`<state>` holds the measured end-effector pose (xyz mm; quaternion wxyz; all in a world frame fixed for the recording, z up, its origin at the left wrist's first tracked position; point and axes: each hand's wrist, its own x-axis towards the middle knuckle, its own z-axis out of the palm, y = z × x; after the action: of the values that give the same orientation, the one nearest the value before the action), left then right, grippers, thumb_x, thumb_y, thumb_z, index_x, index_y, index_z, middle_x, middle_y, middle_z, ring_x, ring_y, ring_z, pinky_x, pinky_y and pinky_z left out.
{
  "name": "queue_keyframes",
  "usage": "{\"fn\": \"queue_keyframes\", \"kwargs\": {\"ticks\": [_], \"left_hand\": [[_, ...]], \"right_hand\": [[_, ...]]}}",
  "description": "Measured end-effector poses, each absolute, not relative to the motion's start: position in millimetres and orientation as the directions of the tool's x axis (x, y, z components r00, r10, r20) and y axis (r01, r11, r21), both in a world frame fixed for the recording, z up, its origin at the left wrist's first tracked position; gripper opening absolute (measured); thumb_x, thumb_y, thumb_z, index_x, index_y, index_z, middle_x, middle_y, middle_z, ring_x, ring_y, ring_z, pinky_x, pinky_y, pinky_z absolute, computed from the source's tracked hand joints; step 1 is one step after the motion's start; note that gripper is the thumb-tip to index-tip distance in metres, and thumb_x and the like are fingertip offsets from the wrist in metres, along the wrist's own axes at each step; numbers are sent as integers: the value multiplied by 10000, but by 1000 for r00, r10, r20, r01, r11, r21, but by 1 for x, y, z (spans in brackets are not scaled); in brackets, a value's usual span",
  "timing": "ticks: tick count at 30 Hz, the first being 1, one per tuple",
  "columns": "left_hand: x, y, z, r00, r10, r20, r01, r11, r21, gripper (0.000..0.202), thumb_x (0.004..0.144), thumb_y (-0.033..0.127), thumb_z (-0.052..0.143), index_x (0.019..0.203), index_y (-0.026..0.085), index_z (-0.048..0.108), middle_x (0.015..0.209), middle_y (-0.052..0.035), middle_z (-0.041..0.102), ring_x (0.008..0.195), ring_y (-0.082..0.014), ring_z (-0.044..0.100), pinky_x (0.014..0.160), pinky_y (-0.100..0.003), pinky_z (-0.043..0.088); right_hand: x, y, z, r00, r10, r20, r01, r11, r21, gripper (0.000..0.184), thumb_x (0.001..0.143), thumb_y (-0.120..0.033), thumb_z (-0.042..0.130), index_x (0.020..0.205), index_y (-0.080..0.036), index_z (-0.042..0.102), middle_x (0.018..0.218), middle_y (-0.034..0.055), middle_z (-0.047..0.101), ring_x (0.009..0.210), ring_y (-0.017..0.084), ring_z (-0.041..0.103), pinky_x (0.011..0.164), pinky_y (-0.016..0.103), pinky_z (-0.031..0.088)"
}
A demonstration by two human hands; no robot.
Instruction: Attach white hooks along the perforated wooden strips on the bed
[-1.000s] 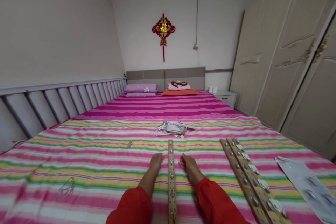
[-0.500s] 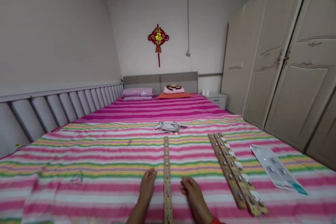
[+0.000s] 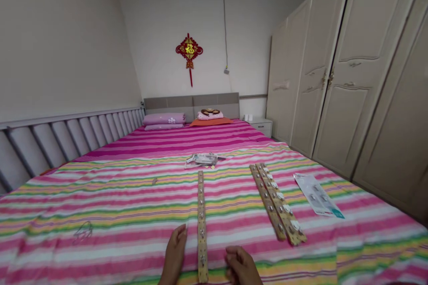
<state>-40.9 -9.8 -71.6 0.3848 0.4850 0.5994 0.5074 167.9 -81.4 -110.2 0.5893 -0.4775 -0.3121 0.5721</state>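
A long narrow tan strip (image 3: 201,213) with a row of small shiny metal pieces lies lengthwise on the striped bedspread in front of me. My left hand (image 3: 174,248) is beside its left edge, apart from it, fingers loosely extended and nothing in them. To the right of the strip, my right hand (image 3: 241,265) hovers with loosely bent fingers, also holding nothing. Two similar strips (image 3: 276,205) lie side by side farther right; the outer one also carries several white round pieces. A clear plastic pack (image 3: 317,196) with metal pieces and a teal corner rests beyond them.
Plastic packaging (image 3: 203,159) lies past the strip's far end. A small grey-brown piece (image 3: 154,181) and a thin clear loop (image 3: 83,230) are to the left. A slatted rail (image 3: 70,136) borders the bed's left side; a wardrobe (image 3: 334,84) stands right.
The view has turned slightly right, so everything sits farther left in the picture. Both hands have drawn back nearer to me along the strip. The strips appear to lie unmoved.
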Motion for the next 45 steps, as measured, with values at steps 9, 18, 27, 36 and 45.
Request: {"fn": "queue_keyframes", "kwargs": {"ticks": [9, 18, 27, 36, 45], "left_hand": [[-41, -2, -78, -199, 980, 19, 261, 34, 965, 591, 614, 585, 522, 932, 115, 687, 1068, -153, 695, 1097, -322, 588, 994, -439, 419], [-46, -5, -86, -189, 981, 40, 276, 14, 961, 540, 657, 543, 517, 955, 124, 684, 1075, -145, 688, 1103, -299, 585, 972, -411, 439], [-48, -7, -85, -171, 984, 42, 278, 7, 960, 499, 675, 537, 505, 934, 155, 695, 1056, -105, 694, 1074, -274, 601, 974, -388, 441], [-50, -10, -84, -170, 985, 31, 259, 15, 966, 450, 704, 513, 514, 921, 164, 697, 1047, -102, 701, 1062, -286, 606, 961, -404, 452], [-50, -9, -85, -167, 986, 20, 296, 31, 955, 470, 694, 538, 504, 929, 181, 699, 1062, -93, 700, 1102, -295, 590, 936, -390, 470]], "right_hand": [[149, -99, -119, -56, 980, -192, -274, -200, -941, 440, 600, -567, 716, 737, -157, 633, 507, -31, 582, 381, 84, 508, 373, 180, 302], [113, -100, -113, -305, 918, -253, -478, -377, -794, 468, 478, -350, 864, 882, -178, 700, 753, 3, 673, 596, 127, 651, 509, 204, 456], [112, -100, -112, -255, 931, -259, -569, -361, -739, 422, 534, -367, 850, 861, -136, 717, 762, 39, 692, 607, 132, 653, 524, 207, 454], [138, -102, -114, -196, 952, -235, -611, -306, -730, 430, 508, -356, 870, 845, -128, 730, 725, 49, 707, 590, 115, 635, 581, 213, 474], [204, -117, -77, -18, 964, -265, -585, -225, -779, 367, 554, -296, 857, 870, -151, 738, 774, 43, 726, 649, 130, 653, 665, 239, 523]]}}
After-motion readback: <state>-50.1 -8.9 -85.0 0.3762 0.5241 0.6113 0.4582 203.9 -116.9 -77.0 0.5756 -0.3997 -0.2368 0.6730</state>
